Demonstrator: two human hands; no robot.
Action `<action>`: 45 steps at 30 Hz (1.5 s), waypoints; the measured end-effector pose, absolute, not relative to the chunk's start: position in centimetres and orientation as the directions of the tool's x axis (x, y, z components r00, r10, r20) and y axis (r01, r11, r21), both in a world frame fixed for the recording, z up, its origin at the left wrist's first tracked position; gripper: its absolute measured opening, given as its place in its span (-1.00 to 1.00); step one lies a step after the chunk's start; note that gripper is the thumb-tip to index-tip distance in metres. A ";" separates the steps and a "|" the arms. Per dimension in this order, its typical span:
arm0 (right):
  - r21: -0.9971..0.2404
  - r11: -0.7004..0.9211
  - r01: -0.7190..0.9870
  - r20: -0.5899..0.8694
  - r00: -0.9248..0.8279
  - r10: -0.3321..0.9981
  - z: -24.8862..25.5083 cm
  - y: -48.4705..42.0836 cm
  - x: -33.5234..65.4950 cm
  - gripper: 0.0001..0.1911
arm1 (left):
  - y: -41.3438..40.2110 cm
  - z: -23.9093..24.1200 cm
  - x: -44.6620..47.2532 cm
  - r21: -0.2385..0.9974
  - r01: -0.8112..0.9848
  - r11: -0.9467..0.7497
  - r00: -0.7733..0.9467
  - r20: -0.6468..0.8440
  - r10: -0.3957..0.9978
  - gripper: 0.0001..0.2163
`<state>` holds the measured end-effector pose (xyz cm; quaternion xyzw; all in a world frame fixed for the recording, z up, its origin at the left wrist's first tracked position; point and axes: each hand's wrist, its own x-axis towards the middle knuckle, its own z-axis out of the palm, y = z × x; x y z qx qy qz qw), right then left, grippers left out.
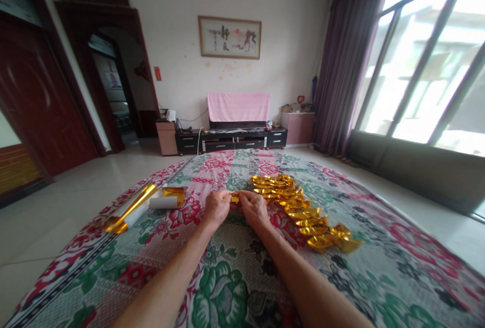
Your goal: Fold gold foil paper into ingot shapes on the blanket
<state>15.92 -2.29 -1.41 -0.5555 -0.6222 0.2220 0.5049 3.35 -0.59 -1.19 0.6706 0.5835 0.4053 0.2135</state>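
Between my two hands is a small piece of folded gold foil paper (235, 198), pinched at both ends just above the flowered cloth. My left hand (217, 208) is closed on its left end, and my right hand (254, 207) is closed on its right end. Most of the piece is hidden by the fingers. Just right of my right hand, several folded gold paper ingots (305, 214) lie in a slanting row. Off to the left lie curled sheets of gold foil paper (138, 205) with white backs, one showing a white roll (163, 202).
A flowered cloth (220, 292) in red, green and grey covers the broad surface under my arms. Beyond it, a low black cabinet (235, 141) carries something draped with a pink cloth (238, 107). Large windows and a purple curtain (343, 65) stand at the right.
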 end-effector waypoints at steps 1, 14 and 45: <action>-0.834 0.289 0.471 0.386 0.121 0.915 -1.4 -2.3 15.9 -0.64 | -0.5 -1.2 3.3 0.754 0.613 -0.236 -0.006 0.303 0.953 -0.74; -0.784 0.305 0.540 0.443 0.143 0.885 -1.0 -2.7 15.7 -0.65 | -1.8 0.2 3.9 0.625 0.749 -0.219 -0.048 0.381 0.923 -0.75; -0.804 0.300 0.512 0.423 0.138 0.896 -1.1 -2.5 15.6 -0.64 | -1.8 0.2 3.9 0.660 0.718 -0.222 -0.041 0.358 0.933 -0.72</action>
